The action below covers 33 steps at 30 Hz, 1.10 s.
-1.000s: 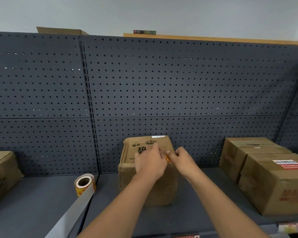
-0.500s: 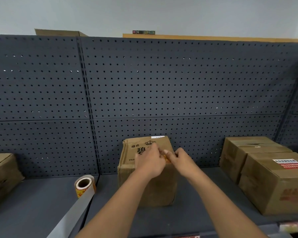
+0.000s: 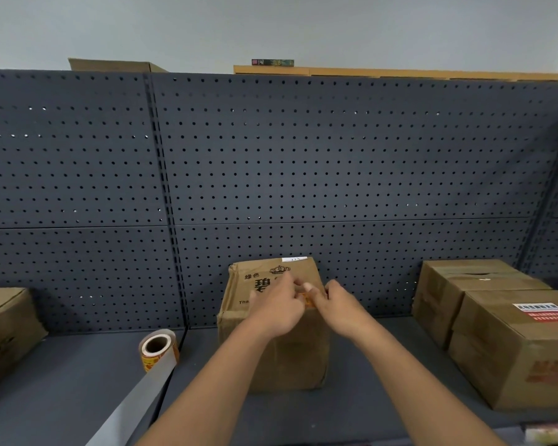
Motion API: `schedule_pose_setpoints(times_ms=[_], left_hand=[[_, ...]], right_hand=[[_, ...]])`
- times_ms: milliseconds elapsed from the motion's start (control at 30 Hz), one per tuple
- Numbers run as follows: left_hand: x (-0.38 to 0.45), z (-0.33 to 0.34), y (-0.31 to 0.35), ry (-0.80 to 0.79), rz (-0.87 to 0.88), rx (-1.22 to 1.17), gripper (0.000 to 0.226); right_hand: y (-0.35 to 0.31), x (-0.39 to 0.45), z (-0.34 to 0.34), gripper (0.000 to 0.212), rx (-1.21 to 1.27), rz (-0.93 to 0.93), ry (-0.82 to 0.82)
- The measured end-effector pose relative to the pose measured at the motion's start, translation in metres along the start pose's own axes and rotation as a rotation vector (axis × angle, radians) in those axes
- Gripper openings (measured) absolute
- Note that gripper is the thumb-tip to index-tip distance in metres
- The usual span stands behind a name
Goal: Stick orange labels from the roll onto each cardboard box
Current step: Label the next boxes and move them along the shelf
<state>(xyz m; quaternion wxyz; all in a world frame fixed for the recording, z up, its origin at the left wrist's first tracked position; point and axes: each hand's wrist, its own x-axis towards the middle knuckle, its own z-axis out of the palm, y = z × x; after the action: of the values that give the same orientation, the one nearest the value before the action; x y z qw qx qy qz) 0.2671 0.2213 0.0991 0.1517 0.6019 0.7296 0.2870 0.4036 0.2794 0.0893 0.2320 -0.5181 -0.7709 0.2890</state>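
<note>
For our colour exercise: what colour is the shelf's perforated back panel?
Dark blue-grey back panel, dotted with small holes; head view.

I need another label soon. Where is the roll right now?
The roll stands on the shelf left of the middle box, below the pegboard seam, its backing strip trailing toward the camera.

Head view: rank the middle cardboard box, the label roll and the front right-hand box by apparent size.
1. Front right-hand box and middle cardboard box: alike. The first looks slightly larger but sits nearer the camera, and hands cover part of the second, so unranked.
2. Label roll, clearly smallest.
</note>
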Motion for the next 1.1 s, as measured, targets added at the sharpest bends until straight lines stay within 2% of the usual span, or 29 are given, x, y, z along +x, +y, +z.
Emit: schedule_pose_setpoints(times_ms=[167, 267, 367, 533, 667, 833, 1033, 1100], left_hand=[[-0.002, -0.003, 0.002, -0.044, -0.016, -0.041, 0.037], [-0.003, -0.004, 0.002, -0.037, -0.033, -0.053, 0.035], [0.001, 0.002, 0.0, 0.022, -0.057, 0.001, 0.023], [0.007, 0.013, 0.002, 0.212, -0.113, 0.022, 0.021], [0.009, 0.014, 0.004, 0.208, -0.149, 0.014, 0.015], [0.005, 0.01, 0.008, 0.175, -0.151, 0.002, 0.013], [-0.001, 0.006, 0.004, 0.15, -0.111, -0.003, 0.016], [-0.003, 0.005, 0.006, 0.162, -0.098, 0.024, 0.018]], right_hand=[[0.001, 0.005, -0.007, 0.025, 0.071, -0.005, -0.078], [0.004, 0.006, -0.007, 0.027, 0.094, 0.005, -0.085], [0.004, 0.006, -0.003, 0.033, 0.058, 0.007, -0.05], [0.003, 0.003, -0.002, 0.041, 0.018, -0.012, 0.022], [0.009, 0.005, -0.002, 0.037, 0.201, 0.028, 0.03], [0.003, 0.008, 0.009, 0.033, 0.059, 0.03, 0.145], [0.004, 0.003, -0.005, 0.046, 0.058, -0.011, -0.011], [0.006, 0.001, -0.006, 0.041, 0.067, -0.028, -0.057]])
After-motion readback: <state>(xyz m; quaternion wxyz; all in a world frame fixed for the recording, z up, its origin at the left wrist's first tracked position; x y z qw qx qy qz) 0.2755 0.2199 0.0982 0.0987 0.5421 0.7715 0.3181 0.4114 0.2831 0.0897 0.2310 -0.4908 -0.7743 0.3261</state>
